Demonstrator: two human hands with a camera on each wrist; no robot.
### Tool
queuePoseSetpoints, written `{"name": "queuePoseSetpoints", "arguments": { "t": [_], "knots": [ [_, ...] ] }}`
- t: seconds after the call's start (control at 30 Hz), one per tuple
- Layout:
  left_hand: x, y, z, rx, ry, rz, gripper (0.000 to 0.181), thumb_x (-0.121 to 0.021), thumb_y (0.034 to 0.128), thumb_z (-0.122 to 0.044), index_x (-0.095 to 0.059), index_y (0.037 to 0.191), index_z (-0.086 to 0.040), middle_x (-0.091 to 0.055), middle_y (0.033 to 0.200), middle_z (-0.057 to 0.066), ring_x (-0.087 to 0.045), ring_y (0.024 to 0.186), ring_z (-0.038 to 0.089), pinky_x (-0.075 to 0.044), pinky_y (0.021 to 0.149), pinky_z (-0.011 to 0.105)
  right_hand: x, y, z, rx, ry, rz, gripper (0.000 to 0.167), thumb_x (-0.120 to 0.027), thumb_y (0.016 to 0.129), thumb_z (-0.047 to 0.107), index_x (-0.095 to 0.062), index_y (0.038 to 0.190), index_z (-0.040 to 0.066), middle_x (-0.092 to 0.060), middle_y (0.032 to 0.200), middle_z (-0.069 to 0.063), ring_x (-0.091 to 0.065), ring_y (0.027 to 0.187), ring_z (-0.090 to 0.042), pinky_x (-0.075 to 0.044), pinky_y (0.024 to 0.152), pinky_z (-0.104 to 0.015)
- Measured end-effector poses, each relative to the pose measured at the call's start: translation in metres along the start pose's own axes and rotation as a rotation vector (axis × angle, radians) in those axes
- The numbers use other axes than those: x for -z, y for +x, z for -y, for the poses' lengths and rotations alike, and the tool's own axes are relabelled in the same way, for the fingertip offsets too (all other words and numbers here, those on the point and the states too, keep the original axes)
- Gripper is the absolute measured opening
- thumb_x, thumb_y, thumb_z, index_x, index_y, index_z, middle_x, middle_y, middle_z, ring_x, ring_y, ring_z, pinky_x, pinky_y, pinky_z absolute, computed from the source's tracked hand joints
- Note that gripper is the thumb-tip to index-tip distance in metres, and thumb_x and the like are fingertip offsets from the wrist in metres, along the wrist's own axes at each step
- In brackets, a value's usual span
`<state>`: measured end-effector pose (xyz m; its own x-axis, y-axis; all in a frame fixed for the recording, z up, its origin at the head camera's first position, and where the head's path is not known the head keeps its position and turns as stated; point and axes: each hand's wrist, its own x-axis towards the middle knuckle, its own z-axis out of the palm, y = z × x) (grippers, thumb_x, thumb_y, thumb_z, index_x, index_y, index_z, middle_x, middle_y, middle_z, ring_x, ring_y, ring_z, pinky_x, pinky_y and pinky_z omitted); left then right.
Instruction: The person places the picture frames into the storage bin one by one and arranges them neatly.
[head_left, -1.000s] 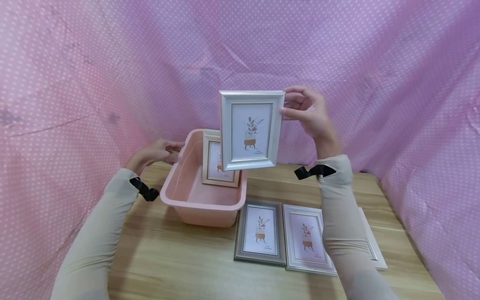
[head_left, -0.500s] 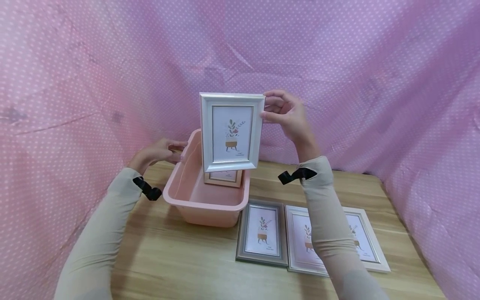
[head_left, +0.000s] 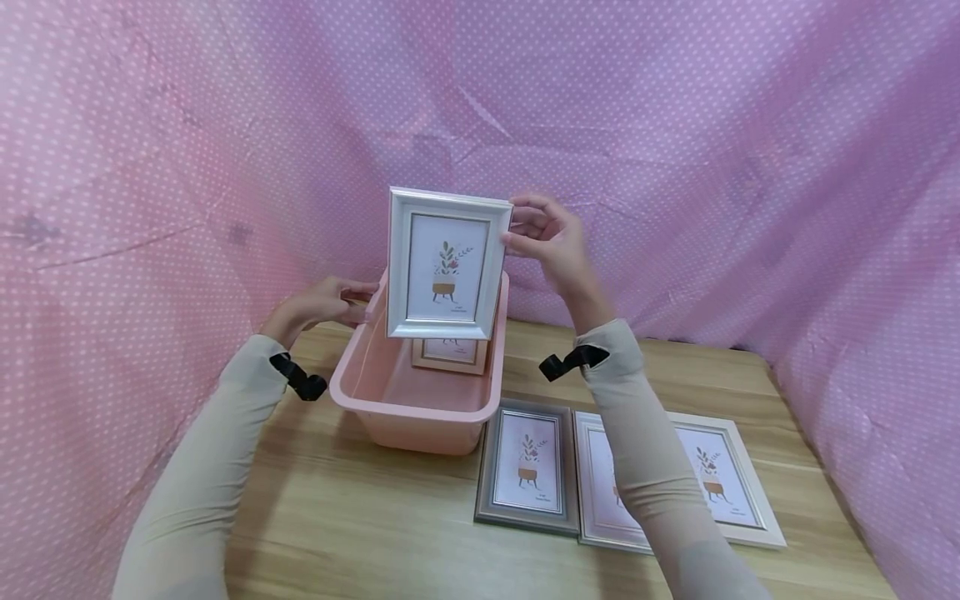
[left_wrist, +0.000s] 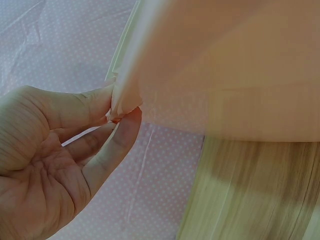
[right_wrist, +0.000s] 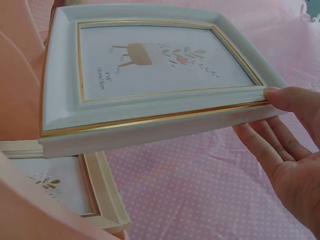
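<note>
The right hand point(head_left: 551, 242) grips a white rectangular picture frame with a thin gold inner line point(head_left: 447, 265) at its upper right corner only, thumb on the front face and fingers behind. The frame is suspended slightly tilted above the far part of a pink rectangular plastic basin point(head_left: 420, 433), its lower edge apart from a cream picture frame point(head_left: 452, 350) within. The left hand point(head_left: 322, 302) pinches the basin's left rim between thumb and fingers. On the wood-grain desk point(head_left: 352, 517), to the near right of the basin, a grey-brown picture frame point(head_left: 528, 467), a pinkish-white picture frame point(head_left: 600, 479) and a cream-white picture frame point(head_left: 731, 479) lie face up in a row; the right sleeve point(head_left: 637, 433) partly covers the middle one. Principal risk, in the inspector's judgement: the one-corner hold leaves the far side unsupported, so a weakened grip could let the frame swing and its lower edge knock the cream frame or basin wall. Uneven pressure at the left rim could shift the basin. Sleeve clearance over the row cannot be determined.
</note>
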<state>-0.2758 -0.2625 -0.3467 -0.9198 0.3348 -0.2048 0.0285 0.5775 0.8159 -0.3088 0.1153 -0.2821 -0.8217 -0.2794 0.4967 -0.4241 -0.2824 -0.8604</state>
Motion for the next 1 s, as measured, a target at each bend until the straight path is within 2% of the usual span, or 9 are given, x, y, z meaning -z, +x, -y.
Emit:
{"name": "queuePoseSetpoints", "arguments": {
  "t": [0.4, 0.7, 0.87, 1.0],
  "knots": [
    [-0.004, -0.001, -0.001, 0.021, 0.01, 0.002, 0.068, -0.067, 0.0968, -0.008, -0.035, 0.155, 0.005, -0.047, 0.15, 0.032, -0.062, 0.122, 0.035, -0.062, 0.096, 0.038, 0.004, -0.009, -0.02, -0.042, -0.034, -0.029, 0.047, -0.073, 0.081, -0.017, -0.067, 0.121, 0.005, -0.075, 0.102, -0.002, -0.072, 0.087, -0.018, -0.066, 0.078, -0.031],
    [-0.002, -0.002, -0.002, 0.014, 0.007, 0.003, 0.069, -0.066, 0.0972, -0.007, -0.032, 0.156, 0.004, -0.045, 0.152, 0.032, -0.06, 0.124, 0.036, -0.062, 0.095, 0.036, 0.003, -0.014, -0.031, -0.08, -0.048, -0.025, 0.047, -0.073, 0.08, -0.018, -0.065, 0.122, 0.001, -0.074, 0.1, -0.003, -0.071, 0.086, -0.019, -0.066, 0.076, -0.028],
    [-0.002, -0.002, -0.001, 0.003, 0.001, 0.002, 0.068, -0.067, 0.0966, -0.007, -0.034, 0.155, 0.005, -0.047, 0.15, 0.033, -0.065, 0.116, 0.03, -0.063, 0.093, 0.034, 0.002, -0.017, -0.039, -0.105, -0.067, -0.01, 0.047, -0.074, 0.08, -0.016, -0.066, 0.122, 0.002, -0.074, 0.101, -0.003, -0.071, 0.087, -0.016, -0.065, 0.077, -0.027],
    [-0.002, -0.001, 0.0, -0.015, -0.006, 0.006, 0.067, -0.066, 0.0964, -0.006, -0.034, 0.154, 0.007, -0.049, 0.147, 0.035, -0.067, 0.112, 0.026, -0.063, 0.092, 0.033, 0.001, -0.019, -0.046, -0.108, -0.092, 0.001, 0.048, -0.074, 0.081, -0.016, -0.064, 0.125, -0.002, -0.074, 0.101, -0.003, -0.071, 0.087, -0.015, -0.066, 0.077, -0.027]
  ]
}}
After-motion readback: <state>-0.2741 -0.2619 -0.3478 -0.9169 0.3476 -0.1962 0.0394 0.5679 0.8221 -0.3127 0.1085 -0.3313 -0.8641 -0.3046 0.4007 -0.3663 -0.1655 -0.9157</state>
